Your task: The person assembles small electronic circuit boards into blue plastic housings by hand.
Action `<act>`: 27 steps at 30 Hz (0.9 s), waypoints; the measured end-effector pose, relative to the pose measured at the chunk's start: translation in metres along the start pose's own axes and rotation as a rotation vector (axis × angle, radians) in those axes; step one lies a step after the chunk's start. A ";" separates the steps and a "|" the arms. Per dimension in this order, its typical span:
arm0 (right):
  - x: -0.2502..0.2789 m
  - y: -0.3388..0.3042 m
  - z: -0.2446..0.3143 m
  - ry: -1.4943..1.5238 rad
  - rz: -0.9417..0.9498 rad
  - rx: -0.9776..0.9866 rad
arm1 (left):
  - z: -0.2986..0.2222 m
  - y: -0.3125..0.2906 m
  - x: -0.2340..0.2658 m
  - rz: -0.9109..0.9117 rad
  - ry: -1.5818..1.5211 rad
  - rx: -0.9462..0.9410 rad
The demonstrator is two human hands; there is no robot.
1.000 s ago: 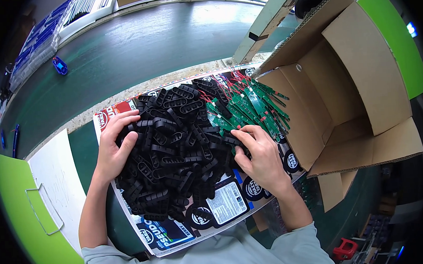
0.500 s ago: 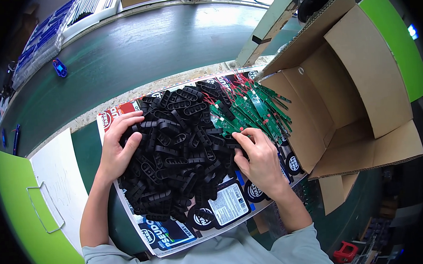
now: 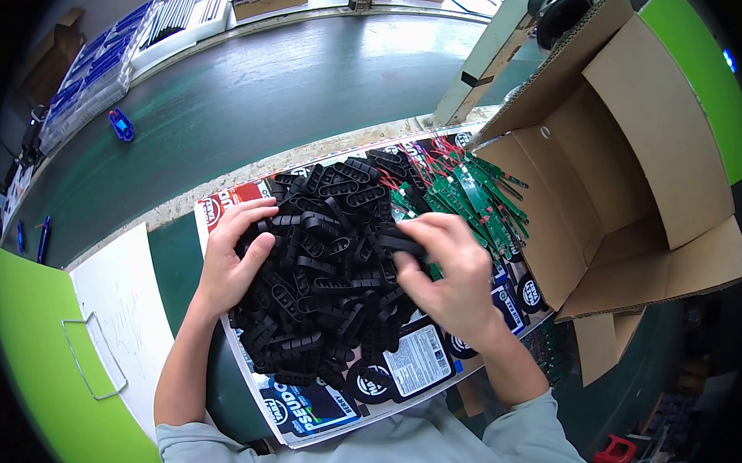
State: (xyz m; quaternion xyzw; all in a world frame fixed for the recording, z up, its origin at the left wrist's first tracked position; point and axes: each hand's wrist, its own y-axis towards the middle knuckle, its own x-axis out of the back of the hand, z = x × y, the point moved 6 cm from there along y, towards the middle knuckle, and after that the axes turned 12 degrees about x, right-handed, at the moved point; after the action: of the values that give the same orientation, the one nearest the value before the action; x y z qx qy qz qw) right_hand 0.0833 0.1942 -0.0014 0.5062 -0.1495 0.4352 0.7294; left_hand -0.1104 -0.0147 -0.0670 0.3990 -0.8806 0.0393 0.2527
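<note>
So my right hand just slid further into the heap of black parts beside the green circuit boards, seemingly pinching one blurry part, so I'm probably onto single pieces, left hand spread wide at the heap's left edge.

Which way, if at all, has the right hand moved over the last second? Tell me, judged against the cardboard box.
Yes: the right hand has moved a little left, away from the cardboard box, farther over the pile of black parts.
</note>
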 end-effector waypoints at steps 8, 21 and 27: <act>-0.006 0.015 -0.051 -0.290 0.119 -0.068 | 0.001 -0.002 0.001 -0.006 -0.004 0.012; -0.005 0.030 0.005 -0.142 0.090 0.164 | 0.000 -0.001 -0.002 0.005 0.007 -0.002; 0.007 0.023 0.005 -0.101 0.115 0.164 | 0.002 0.000 -0.002 -0.005 0.010 0.001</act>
State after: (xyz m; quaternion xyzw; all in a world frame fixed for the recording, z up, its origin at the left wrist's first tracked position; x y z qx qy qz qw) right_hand 0.0708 0.1959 0.0194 0.5762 -0.1788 0.4609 0.6508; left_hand -0.1103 -0.0137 -0.0697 0.4013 -0.8783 0.0412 0.2568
